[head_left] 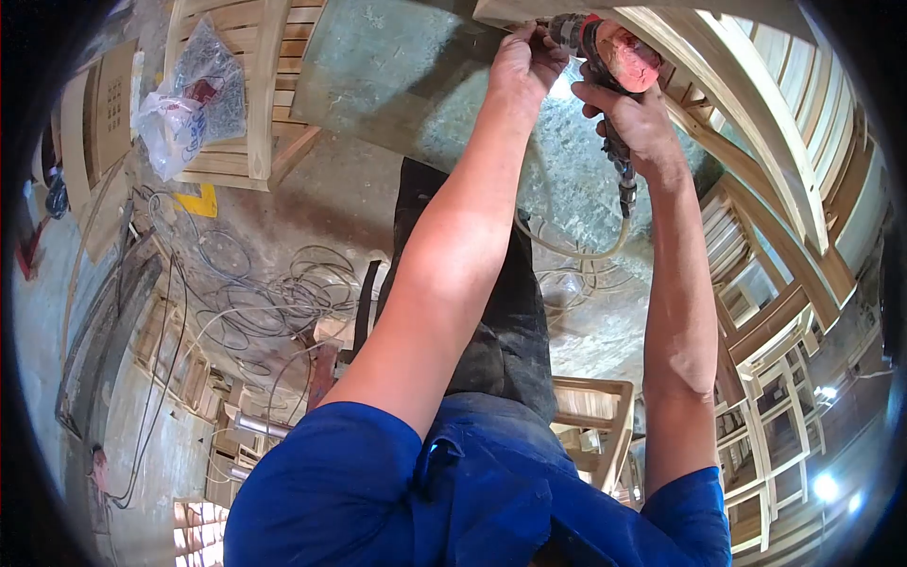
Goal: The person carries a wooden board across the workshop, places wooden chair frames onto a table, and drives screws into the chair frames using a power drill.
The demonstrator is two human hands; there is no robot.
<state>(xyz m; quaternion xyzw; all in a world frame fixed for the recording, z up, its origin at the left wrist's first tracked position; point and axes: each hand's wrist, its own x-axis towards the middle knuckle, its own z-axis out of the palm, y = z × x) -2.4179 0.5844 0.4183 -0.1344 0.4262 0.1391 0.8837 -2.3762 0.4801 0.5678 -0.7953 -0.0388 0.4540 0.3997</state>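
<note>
At the top of the head view, my right hand (pixel 638 123) is wrapped round the handle of a red and black air tool (pixel 628 59). A pale hose (pixel 586 255) hangs from the tool's handle and curves down to the left. My left hand (pixel 531 59) is at the tool's front end, its fingers bent together close to the tip; what they hold is too small to make out. A wooden piece (pixel 515 13) lies by the tool's tip at the top edge. Curved wooden slats (pixel 746 94) stand just right of the tool.
A slatted wooden frame (pixel 260 104) with a plastic bag (pixel 170 128) on it is at the upper left. Tangled hoses (pixel 312 283) lie on the floor. Wooden chair frames (pixel 775 406) are stacked at the right. A greenish panel (pixel 378 76) lies below the hands.
</note>
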